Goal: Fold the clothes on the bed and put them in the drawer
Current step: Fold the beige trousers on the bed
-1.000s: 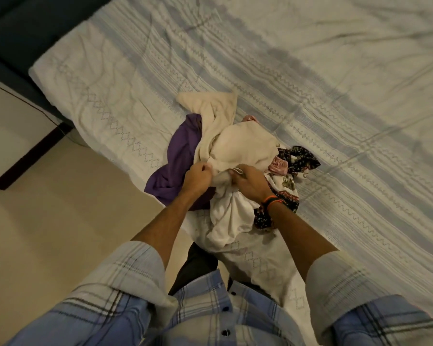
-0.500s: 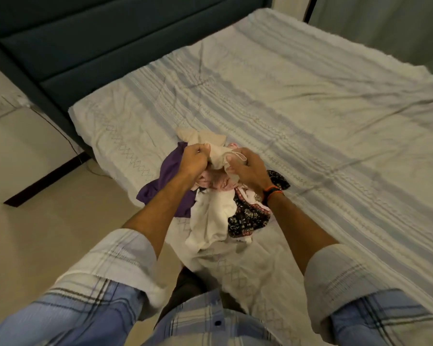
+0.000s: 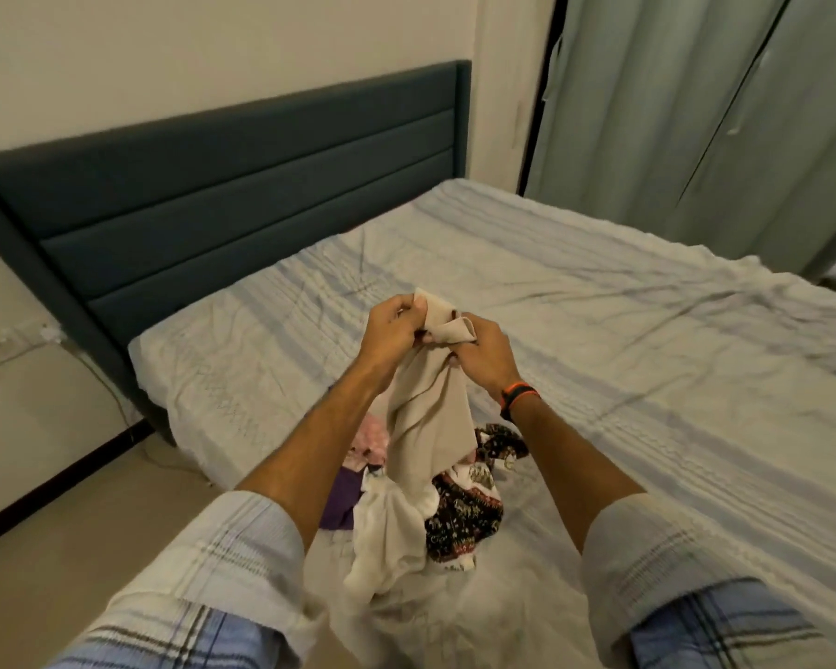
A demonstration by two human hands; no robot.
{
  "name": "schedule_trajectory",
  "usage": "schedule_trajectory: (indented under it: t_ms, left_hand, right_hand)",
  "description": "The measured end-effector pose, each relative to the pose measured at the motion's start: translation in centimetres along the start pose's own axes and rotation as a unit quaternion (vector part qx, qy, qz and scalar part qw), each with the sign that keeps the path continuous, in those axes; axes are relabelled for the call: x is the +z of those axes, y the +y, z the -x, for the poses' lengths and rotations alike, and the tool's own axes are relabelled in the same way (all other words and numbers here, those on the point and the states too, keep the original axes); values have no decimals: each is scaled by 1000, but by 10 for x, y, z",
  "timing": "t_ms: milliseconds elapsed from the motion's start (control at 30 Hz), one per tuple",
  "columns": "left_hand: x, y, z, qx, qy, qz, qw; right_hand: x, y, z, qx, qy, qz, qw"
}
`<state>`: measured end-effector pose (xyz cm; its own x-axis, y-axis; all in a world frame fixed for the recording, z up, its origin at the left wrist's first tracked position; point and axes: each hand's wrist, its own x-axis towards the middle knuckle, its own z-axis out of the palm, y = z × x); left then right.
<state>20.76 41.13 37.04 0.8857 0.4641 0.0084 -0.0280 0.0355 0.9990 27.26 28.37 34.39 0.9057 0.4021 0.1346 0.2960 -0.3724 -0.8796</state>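
Observation:
A beige garment (image 3: 430, 427) hangs in the air above the bed, lifted by its top edge. My left hand (image 3: 392, 333) pinches that edge on the left, and my right hand (image 3: 483, 352), with an orange and black band at the wrist, grips it on the right. Below lies the pile of clothes on the bed's near edge: a white piece (image 3: 387, 543), a dark patterned piece (image 3: 459, 519), a pink piece (image 3: 370, 439) and a purple piece (image 3: 341, 499), partly hidden by my left forearm.
The bed (image 3: 623, 330) with its pale striped sheet stretches to the right and back. A dark padded headboard (image 3: 213, 185) stands at the left. Pale green curtains (image 3: 720, 113) hang behind the bed. Bare floor (image 3: 93, 514) lies at the left.
Both hands have risen with the beige garment, pulling it up out of the pile. My view has tilted up, bringing the headboard, wall and curtains into sight.

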Motion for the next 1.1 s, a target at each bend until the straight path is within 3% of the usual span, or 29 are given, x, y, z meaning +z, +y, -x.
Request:
schedule_trajectory:
  t_ms: [300, 500, 667, 833, 1100]
  left_hand:
    - [-26, 2, 8, 3, -55, -161, 985]
    - [-20, 13, 16, 52, -87, -294, 950]
    - [5, 30, 25, 65, -81, -272, 957]
    - [34, 38, 34, 10, -110, -140, 984]
    - [113, 66, 57, -19, -139, -7, 990]
  right_hand:
    - [-23, -58, 1, -12, 65, -135, 989]
    - [-42, -90, 14, -27, 97, -202, 974]
    - [-61, -90, 34, -29, 136, -215, 967]
    - [-83, -53, 66, 11, 126, -113, 986]
    - [-124, -10, 109, 101, 99, -50, 989]
